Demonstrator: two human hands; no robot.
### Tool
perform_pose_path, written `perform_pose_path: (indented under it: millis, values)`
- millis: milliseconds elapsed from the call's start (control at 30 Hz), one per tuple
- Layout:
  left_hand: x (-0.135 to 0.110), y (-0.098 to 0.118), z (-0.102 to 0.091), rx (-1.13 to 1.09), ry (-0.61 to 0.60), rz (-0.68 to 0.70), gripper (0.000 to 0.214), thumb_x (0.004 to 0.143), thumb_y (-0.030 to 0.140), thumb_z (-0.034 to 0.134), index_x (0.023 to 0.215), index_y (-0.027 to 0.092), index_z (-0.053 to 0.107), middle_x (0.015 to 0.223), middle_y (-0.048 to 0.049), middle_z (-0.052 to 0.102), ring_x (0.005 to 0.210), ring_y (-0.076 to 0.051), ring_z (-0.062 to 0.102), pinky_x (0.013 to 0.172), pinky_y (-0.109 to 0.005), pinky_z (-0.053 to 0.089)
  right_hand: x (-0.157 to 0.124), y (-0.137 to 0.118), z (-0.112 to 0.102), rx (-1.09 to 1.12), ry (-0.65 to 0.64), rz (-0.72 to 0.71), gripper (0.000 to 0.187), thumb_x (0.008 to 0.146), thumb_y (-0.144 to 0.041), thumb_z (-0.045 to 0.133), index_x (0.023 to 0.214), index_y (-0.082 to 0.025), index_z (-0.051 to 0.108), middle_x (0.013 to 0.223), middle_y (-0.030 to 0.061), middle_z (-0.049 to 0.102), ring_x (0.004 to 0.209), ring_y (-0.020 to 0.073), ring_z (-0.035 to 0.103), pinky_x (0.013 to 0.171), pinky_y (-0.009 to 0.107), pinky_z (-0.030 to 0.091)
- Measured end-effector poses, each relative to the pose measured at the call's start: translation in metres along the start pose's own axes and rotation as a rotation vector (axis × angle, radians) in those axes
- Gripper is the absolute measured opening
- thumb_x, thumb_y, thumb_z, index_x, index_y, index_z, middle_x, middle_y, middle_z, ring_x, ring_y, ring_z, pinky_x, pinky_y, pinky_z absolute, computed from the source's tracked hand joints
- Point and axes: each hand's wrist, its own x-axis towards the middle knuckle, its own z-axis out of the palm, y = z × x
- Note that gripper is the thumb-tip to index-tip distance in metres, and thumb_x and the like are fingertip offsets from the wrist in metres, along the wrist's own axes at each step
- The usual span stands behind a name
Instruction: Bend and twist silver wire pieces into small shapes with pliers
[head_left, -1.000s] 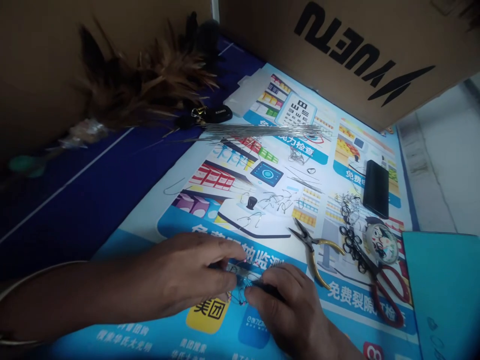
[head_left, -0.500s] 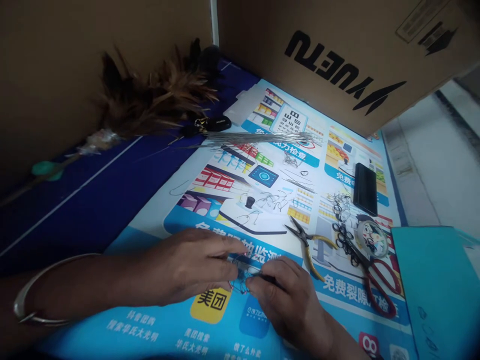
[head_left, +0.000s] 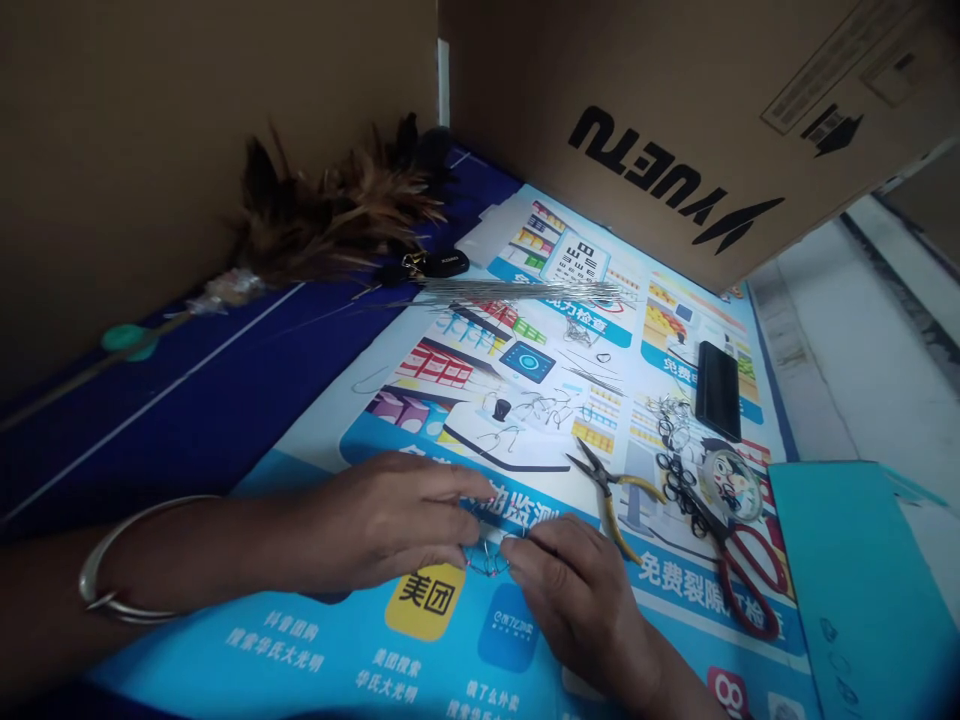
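Note:
Between my two hands is a small piece of thin bent wire (head_left: 489, 560) with curved loops and tiny pinkish spots. My left hand (head_left: 394, 525), with a silver bangle (head_left: 112, 600) on its wrist, pinches its left side between thumb and fingers. My right hand (head_left: 574, 580) grips its right side, thumb against curled fingers. Parts of the wire are hidden by the fingertips. Beyond my right hand lie pliers (head_left: 611, 480) with yellow handles, their jaws pointing up and left. Several loose cut wires (head_left: 544, 405) lie ahead of my hands on the printed sheet (head_left: 360, 590).
Long straight wires (head_left: 525, 291) lie in a bundle farther back. At right are red-handled scissors (head_left: 750, 570), black rings (head_left: 679, 480), a round clear container (head_left: 731, 485), a black case (head_left: 718, 390) and a teal folder (head_left: 832, 560). Cardboard (head_left: 600, 60) walls the back; a feather duster (head_left: 330, 210) lies left.
The view has shifted slightly. A dark object that showed at my right fingers is no longer visible, and more of the bent wire shows between my hands.

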Motion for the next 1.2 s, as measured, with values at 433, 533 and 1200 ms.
perform_pose_path:
  millis: [433, 533, 1200]
  values:
    - [0.001, -0.0002, -0.0005, 0.009, -0.003, 0.017, 0.021, 0.091, 0.023, 0.044, 0.103, 0.019, 0.061, 0.119, -0.0086, 0.059, 0.099, -0.02, 0.06, 0.085, -0.029, 0.046, -0.0024, 0.0013, 0.0018, 0.025, -0.072, 0.024, 0.023, 0.083, -0.009, 0.049, 0.101, -0.018, 0.058, 0.081, 0.0048, 0.059, 0.07, 0.0144, 0.051, 0.063, 0.028, 0.043]
    - [0.0012, -0.001, -0.0003, 0.031, -0.034, 0.035, 0.021, 0.092, 0.022, 0.044, 0.102, 0.019, 0.061, 0.118, -0.0081, 0.06, 0.102, -0.02, 0.058, 0.086, -0.028, 0.045, -0.0022, 0.0009, 0.0014, 0.032, -0.084, 0.031, 0.022, 0.082, -0.008, 0.049, 0.1, -0.018, 0.058, 0.08, 0.0048, 0.059, 0.069, 0.0144, 0.051, 0.063, 0.028, 0.043]
    - [0.0006, -0.0005, -0.0016, 0.03, -0.063, 0.024, 0.02, 0.092, 0.023, 0.043, 0.1, 0.02, 0.061, 0.119, -0.006, 0.06, 0.109, -0.021, 0.055, 0.087, -0.028, 0.043, -0.0054, 0.003, 0.0028, 0.029, -0.11, 0.028, 0.026, 0.08, -0.006, 0.05, 0.103, -0.018, 0.056, 0.083, 0.0052, 0.059, 0.072, 0.0155, 0.051, 0.064, 0.03, 0.043]
